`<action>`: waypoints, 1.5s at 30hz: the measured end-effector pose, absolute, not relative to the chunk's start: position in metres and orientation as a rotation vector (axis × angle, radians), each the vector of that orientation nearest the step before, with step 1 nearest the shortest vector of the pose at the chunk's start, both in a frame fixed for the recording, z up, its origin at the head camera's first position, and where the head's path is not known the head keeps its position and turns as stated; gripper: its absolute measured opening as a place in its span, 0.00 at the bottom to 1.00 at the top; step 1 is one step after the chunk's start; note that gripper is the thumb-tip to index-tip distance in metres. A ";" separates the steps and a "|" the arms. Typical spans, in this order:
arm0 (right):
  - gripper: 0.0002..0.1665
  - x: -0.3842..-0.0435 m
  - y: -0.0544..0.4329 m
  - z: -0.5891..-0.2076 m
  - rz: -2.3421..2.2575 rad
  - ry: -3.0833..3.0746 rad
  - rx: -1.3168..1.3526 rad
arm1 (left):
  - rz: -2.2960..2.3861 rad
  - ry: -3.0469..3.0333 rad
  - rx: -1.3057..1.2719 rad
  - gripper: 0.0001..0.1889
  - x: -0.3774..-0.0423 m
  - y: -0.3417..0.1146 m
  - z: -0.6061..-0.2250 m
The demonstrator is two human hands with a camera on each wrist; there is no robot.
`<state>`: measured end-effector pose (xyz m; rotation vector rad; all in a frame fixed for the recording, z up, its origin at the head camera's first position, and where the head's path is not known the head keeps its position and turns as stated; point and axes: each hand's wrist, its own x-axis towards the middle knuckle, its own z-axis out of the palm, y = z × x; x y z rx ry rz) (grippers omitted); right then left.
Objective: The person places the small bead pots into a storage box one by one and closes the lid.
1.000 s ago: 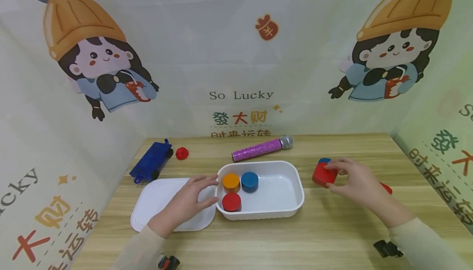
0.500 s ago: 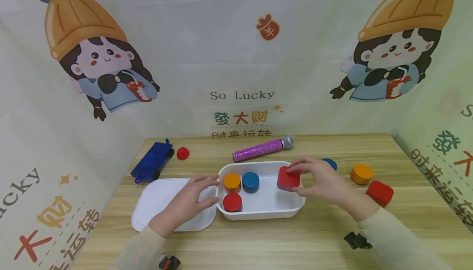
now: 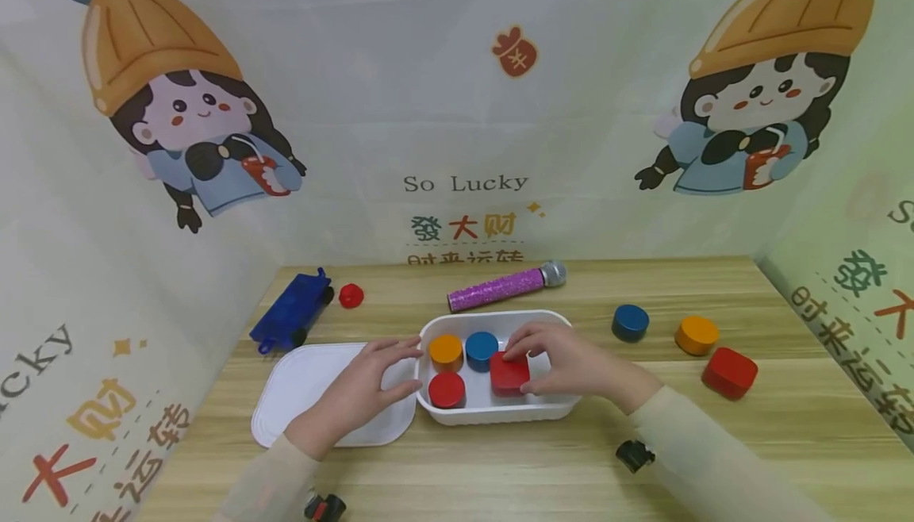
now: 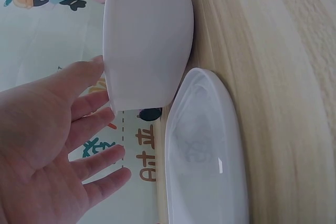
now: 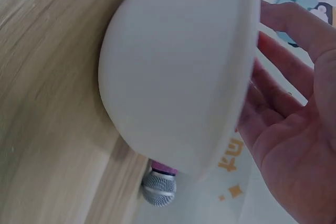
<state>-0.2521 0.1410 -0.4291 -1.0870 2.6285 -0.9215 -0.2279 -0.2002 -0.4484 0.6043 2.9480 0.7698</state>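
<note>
A white plastic box [image 3: 493,416] stands on the table, holding an orange round block [image 3: 446,352], a blue round block [image 3: 481,350] and a red round block [image 3: 447,389] at its left end. My right hand [image 3: 564,359] reaches inside and pinches a red rounded-square block [image 3: 508,374] between thumb and fingers, low beside the blue one. From the right wrist view the box wall hides that block. At the box's left rim, my left hand [image 3: 364,387] touches the edge with extended, spread fingers. The left wrist view shows its palm [image 4: 42,145] facing the wall of the box.
A white lid [image 3: 300,395] lies left of the box, under my left hand. Behind are a blue toy car [image 3: 294,312], a small red piece [image 3: 351,296] and a purple microphone [image 3: 500,289]. Blue [image 3: 631,323], orange [image 3: 697,335] and red blocks [image 3: 730,373] sit at right.
My right hand has carried the red rounded-square block left from the table's right side, over the rim and down into the box. My left hand has stayed at the rim.
</note>
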 end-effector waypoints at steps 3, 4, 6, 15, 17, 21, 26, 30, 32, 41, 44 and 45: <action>0.23 -0.256 0.133 -0.435 -0.920 2.591 -1.076 | 0.760 2.948 0.608 0.25 -0.228 -0.200 -0.446; 0.23 -0.256 0.130 -0.437 -0.914 2.586 -1.066 | 0.760 2.946 0.605 0.25 -0.228 -0.200 -0.446; 0.23 -0.258 0.126 -0.442 -0.898 2.586 -1.053 | 0.762 2.943 0.596 0.25 -0.228 -0.200 -0.446; 0.22 -0.261 0.114 -0.449 -0.898 2.571 -1.031 | 0.757 2.939 0.568 0.25 -0.229 -0.200 -0.448; 0.21 -0.262 0.112 -0.450 -0.898 2.568 -1.038 | 0.758 2.940 0.568 0.25 -0.229 -0.200 -0.447; 0.21 -0.264 0.111 -0.450 -0.891 2.564 -1.056 | 0.760 2.937 0.573 0.25 -0.229 -0.200 -0.447; 0.22 -0.263 0.114 -0.449 -0.887 2.569 -1.053 | 0.764 2.938 0.574 0.25 -0.229 -0.200 -0.447; 0.21 -0.261 0.123 -0.448 -0.894 2.600 -1.034 | 0.767 2.933 0.578 0.25 -0.228 -0.199 -0.448; 0.21 -0.260 0.130 -0.446 -0.911 2.618 -1.019 | 0.769 2.929 0.570 0.25 -0.228 -0.198 -0.448; 0.19 -0.257 0.175 -0.437 -0.960 2.727 -0.960 | 0.766 2.932 0.564 0.25 -0.229 -0.199 -0.447; 0.18 -0.257 0.189 -0.432 -0.959 2.794 -0.947 | 0.772 2.931 0.570 0.25 -0.228 -0.199 -0.447; 0.18 -0.257 0.194 -0.431 -0.964 2.814 -0.950 | 0.772 2.931 0.571 0.25 -0.228 -0.199 -0.447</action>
